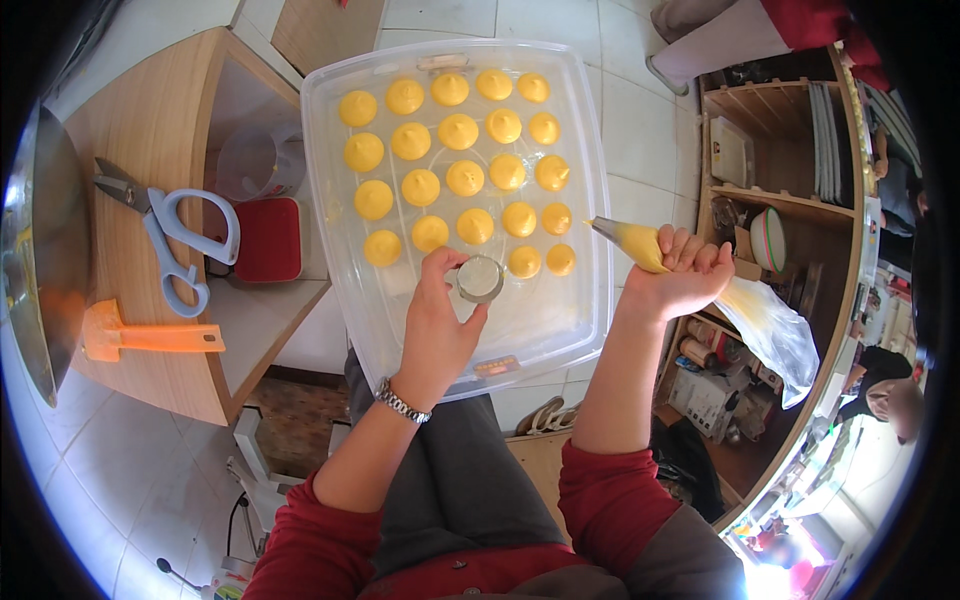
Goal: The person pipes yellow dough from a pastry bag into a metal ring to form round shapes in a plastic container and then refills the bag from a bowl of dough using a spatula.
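My left hand [440,330] pinches a round cutter [480,278] steady on the tray [580,330] while my right hand [685,270] grips a piping bag [640,243].

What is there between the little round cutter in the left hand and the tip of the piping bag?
In the head view, two yellow dollops on the clear tray lie between the round cutter and the piping bag.

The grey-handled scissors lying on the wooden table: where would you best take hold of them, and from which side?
Probably by the grey plastic handle loops of the scissors, coming from above at the end nearer the person. The scissors lie flat on the wooden table, their metal blades pointing away toward the far left, so the loops are the safe, open end. Both hands are busy elsewhere.
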A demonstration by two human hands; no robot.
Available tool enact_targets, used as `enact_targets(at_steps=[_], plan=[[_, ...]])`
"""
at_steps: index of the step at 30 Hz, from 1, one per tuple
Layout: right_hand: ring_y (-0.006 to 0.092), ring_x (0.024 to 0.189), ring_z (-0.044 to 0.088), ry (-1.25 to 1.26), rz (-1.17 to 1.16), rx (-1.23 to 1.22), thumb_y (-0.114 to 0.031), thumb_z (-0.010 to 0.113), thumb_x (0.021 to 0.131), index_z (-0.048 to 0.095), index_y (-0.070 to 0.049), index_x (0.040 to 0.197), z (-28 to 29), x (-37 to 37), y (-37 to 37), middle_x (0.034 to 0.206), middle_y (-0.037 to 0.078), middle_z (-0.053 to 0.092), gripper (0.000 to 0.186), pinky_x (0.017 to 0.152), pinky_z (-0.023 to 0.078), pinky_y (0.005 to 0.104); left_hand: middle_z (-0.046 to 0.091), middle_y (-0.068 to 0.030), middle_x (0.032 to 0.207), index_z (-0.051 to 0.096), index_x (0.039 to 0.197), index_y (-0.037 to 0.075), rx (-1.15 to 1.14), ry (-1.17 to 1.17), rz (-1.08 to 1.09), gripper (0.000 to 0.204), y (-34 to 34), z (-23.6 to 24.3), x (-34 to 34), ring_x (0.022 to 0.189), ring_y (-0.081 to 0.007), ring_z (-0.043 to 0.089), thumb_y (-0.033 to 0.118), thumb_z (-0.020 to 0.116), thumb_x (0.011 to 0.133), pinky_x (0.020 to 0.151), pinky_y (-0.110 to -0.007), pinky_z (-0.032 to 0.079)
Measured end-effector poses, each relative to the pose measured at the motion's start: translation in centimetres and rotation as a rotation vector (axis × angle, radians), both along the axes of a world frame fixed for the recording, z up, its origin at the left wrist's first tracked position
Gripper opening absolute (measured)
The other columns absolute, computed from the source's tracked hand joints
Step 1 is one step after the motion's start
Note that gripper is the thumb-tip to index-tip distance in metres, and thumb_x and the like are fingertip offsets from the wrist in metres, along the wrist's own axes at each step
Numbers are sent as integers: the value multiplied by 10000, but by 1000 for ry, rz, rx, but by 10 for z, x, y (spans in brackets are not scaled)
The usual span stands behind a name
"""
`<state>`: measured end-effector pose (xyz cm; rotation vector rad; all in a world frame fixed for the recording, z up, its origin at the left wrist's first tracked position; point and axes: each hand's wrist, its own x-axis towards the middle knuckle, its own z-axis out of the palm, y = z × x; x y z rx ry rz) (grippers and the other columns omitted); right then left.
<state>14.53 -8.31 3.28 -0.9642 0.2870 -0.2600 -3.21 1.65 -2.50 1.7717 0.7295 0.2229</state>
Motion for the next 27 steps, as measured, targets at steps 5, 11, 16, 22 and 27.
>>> enact_targets(at_steps=[5,11,16,22,27], plan=[[80,371,171,-13,24,9,-217,415,839,205,-169,518,7,-5,-5,416,-34,180,386,406,230,214,539,-135,1081,332,1127,27,51,-6,-13,590,0,-2,1,1027,-241,523,23,692,660,777,-324,433],[75,360,180,-55,62,23,-209,413,842,206,-171,506,13,-11,-8,403,-35,183,396,400,231,214,522,-150,1069,350,1141,37,13,-22,-9,566,-2,1,3,1022,-308,502,-15,660,670,835,-363,417],[74,359,183,-64,131,35,-211,411,850,216,-170,504,27,-21,-10,396,-36,198,400,400,231,213,517,-130,1135,347,1140,32,103,11,-51,645,-1,-3,0,1050,-250,504,49,736,625,784,-334,430],[72,412,264,-73,608,-74,-208,395,873,300,-126,562,32,-76,1,452,-31,274,335,447,288,235,474,-130,1162,374,1182,11,278,-183,-63,679,-15,48,3,1105,-285,441,83,720,602,925,-404,325],[187,627,504,-388,1171,-397,-421,366,901,366,-101,668,40,-95,13,576,44,472,396,699,425,349,532,-82,1058,451,1113,51,280,-166,-282,597,-18,58,2,997,-231,494,92,699,571,918,-426,243]])
